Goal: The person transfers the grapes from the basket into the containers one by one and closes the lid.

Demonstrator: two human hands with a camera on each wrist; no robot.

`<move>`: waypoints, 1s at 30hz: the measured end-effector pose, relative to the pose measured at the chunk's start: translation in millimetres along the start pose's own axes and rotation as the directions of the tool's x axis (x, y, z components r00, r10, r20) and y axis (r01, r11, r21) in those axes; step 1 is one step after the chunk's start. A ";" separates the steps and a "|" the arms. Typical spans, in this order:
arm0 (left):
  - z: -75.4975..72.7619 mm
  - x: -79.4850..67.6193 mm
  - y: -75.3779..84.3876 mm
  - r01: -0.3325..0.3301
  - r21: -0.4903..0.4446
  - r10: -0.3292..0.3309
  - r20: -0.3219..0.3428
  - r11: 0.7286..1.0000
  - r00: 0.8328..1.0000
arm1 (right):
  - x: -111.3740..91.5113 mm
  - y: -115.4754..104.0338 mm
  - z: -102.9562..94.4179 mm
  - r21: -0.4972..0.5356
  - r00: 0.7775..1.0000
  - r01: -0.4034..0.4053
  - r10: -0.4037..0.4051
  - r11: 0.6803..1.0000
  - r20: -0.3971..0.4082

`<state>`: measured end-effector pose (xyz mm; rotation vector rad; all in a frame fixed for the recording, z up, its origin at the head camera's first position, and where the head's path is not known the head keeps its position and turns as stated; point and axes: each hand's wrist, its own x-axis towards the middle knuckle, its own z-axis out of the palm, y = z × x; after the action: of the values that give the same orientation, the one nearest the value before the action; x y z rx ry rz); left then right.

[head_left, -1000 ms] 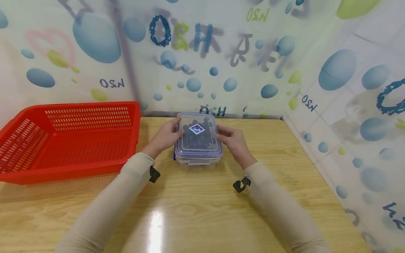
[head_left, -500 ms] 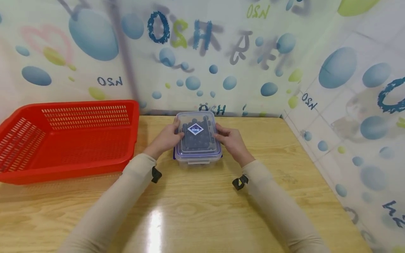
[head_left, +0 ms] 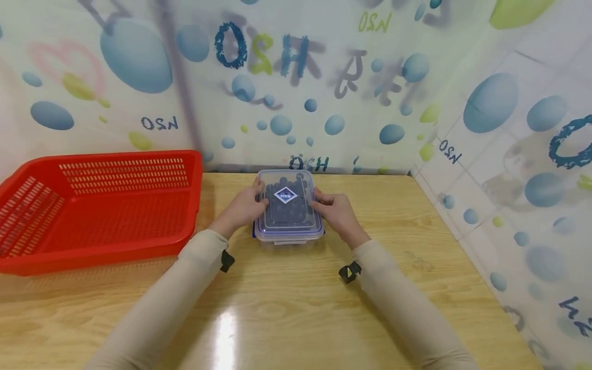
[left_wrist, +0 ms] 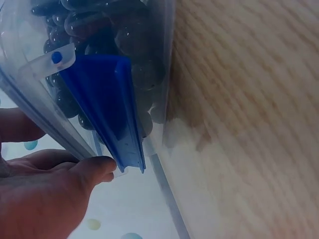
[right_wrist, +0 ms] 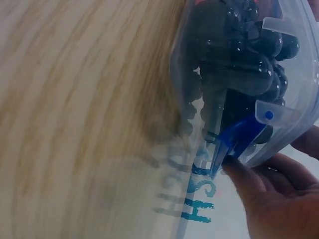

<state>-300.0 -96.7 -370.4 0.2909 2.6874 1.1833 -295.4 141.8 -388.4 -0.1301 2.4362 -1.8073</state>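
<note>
A clear plastic food container point(head_left: 291, 237) stands on the table with its lid point(head_left: 289, 218) on top, a diamond-shaped label at its middle. Dark, grape-like fruit point(left_wrist: 134, 37) fills it and shows through the walls. My left hand point(head_left: 242, 205) grips the container's left side, thumb on the lid's edge. In the left wrist view a blue side clip point(left_wrist: 107, 99) stands angled out from the wall, a fingertip at its end. My right hand point(head_left: 339, 213) holds the opposite side, thumb on the lid, a fingertip against the other blue clip point(right_wrist: 241, 137).
A red perforated plastic basket point(head_left: 194, 205) stands to the left on the wooden table point(head_left: 287, 308). Behind the table hangs a wall covering point(head_left: 351, 149) printed with blue bubbles and letters, and another patterned wall runs along the right.
The lid's near edge stood slightly raised one second ago and now sits lower on the container. Both hands have stayed at its sides, and the right thumb has shifted slightly inward over the lid.
</note>
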 end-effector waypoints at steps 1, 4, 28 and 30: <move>-0.2 -0.2 0.1 0.003 -0.005 -0.003 -0.001 1.000 1.000 | -0.4 0.5 0.0 -0.006 1.000 0.004 -0.004 1.000 -0.002; -1.3 0.0 0.6 0.013 -0.007 -0.013 -0.007 1.000 1.000 | -1.2 1.4 1.1 -0.026 1.000 0.023 -0.023 0.999 -0.021; 0.8 0.1 0.7 0.058 -0.029 -0.059 -0.038 0.998 0.998 | -4.5 -5.9 7.4 -0.078 0.984 -0.160 0.152 0.984 -0.092; 0.4 -0.1 0.6 0.056 -0.042 -0.058 -0.046 0.998 0.997 | -5.5 -9.7 9.7 -0.134 0.987 -0.119 0.102 0.984 -0.128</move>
<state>-299.8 -96.0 -370.2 0.1812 2.6887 1.2418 -288.6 130.4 -381.7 0.1046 2.5963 -1.6418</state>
